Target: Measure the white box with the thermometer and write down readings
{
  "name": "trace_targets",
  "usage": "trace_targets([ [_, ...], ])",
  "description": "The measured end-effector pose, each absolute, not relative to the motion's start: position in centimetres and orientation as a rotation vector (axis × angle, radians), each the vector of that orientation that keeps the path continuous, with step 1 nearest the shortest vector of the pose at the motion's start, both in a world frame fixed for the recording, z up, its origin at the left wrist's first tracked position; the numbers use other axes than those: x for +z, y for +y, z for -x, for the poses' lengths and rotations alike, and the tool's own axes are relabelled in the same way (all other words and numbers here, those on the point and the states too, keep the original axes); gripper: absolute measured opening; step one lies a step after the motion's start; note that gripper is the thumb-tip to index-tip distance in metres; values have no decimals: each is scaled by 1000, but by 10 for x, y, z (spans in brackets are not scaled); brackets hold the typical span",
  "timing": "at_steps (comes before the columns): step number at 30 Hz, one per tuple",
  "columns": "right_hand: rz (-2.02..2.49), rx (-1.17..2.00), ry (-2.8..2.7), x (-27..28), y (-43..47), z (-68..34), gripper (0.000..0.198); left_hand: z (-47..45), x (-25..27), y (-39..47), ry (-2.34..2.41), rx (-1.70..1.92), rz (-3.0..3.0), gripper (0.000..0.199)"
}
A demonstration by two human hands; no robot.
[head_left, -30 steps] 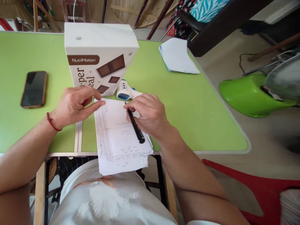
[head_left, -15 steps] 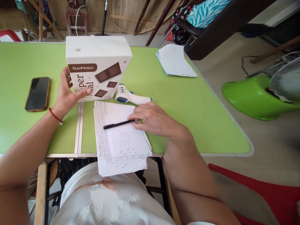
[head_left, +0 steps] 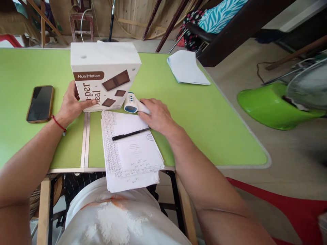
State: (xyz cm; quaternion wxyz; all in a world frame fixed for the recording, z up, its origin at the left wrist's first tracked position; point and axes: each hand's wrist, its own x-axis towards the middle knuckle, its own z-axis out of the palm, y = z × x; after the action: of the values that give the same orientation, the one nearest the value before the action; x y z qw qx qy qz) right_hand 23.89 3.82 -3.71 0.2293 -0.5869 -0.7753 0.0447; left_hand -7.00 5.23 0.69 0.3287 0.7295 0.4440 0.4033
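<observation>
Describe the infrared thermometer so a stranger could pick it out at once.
On the green table, find the white NutriMotion box standing upright. By its lower right corner, just beyond the written sheets of paper, lies the infrared thermometer. Its white, gun-like body with blue dots and a blue-rimmed screen sets it apart from the box and the sheets.

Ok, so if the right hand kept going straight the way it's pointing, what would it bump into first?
The right hand would push the white-and-blue device first: it's touching it. After that, probably the white box, though depth is hard to judge.
</observation>
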Motion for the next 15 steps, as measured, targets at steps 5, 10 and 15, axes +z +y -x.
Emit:
trace_targets([
  [5, 1612, 192, -1826, -34, 40, -243, 52, 68, 19, 44, 1219, 1243, -1885, 77],
  [10, 1299, 426, -1351, 7, 19, -247, 35, 63, 44, 27, 1177, 1239, -1826, 60],
  [15, 1007, 998, -1164, 66, -37, -227, 33, 55, 58, 11, 1094, 833, -1761, 48],
])
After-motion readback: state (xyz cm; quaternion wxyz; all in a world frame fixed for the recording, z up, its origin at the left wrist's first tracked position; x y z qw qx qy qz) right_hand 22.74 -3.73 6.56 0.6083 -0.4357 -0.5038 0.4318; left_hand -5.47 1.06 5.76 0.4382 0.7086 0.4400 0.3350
